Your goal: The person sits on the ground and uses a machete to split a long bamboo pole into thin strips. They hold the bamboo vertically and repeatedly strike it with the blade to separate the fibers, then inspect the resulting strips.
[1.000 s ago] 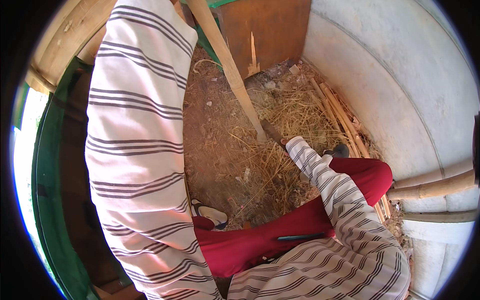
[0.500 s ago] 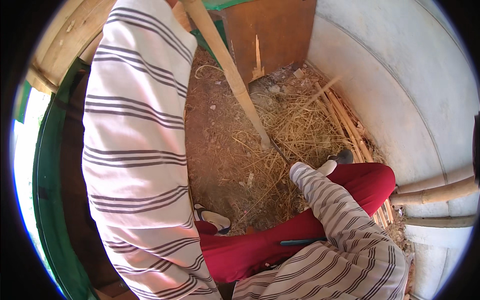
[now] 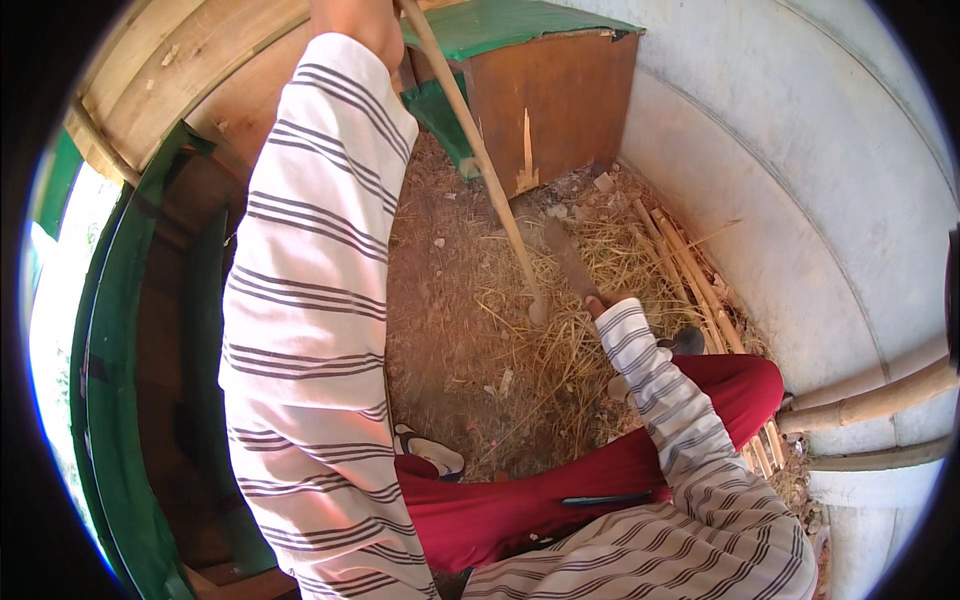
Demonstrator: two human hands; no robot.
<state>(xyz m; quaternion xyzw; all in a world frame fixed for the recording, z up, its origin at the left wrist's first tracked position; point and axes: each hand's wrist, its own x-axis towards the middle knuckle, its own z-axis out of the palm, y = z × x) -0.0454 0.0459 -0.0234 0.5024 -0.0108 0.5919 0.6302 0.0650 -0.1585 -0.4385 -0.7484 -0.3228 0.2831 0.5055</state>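
Note:
A long pale bamboo pole [image 3: 480, 150] slants from the top edge down to the straw, its lower end resting there. My left hand [image 3: 358, 22] is at the pole's upper part, closed on it, with its fingers cut off by the picture's edge. In my right hand [image 3: 606, 303] is the handle of a machete [image 3: 571, 258], its broad dark blade pointing up and away, to the right of the pole and apart from its lower end. Loose straw [image 3: 560, 365] lies beneath both tools.
A brown wooden box [image 3: 570, 110] with a green cover stands at the back. Several bamboo sticks [image 3: 690, 265] lie along the pale curved wall [image 3: 770, 180]. A green-edged wooden frame [image 3: 100, 380] is at left. My knees in red trousers [image 3: 530, 500] are close below.
The machete has lifted and turned from edge-on near the pole's lower end to flat side showing, clear of it. The pole's lower end sits slightly lower in the view.

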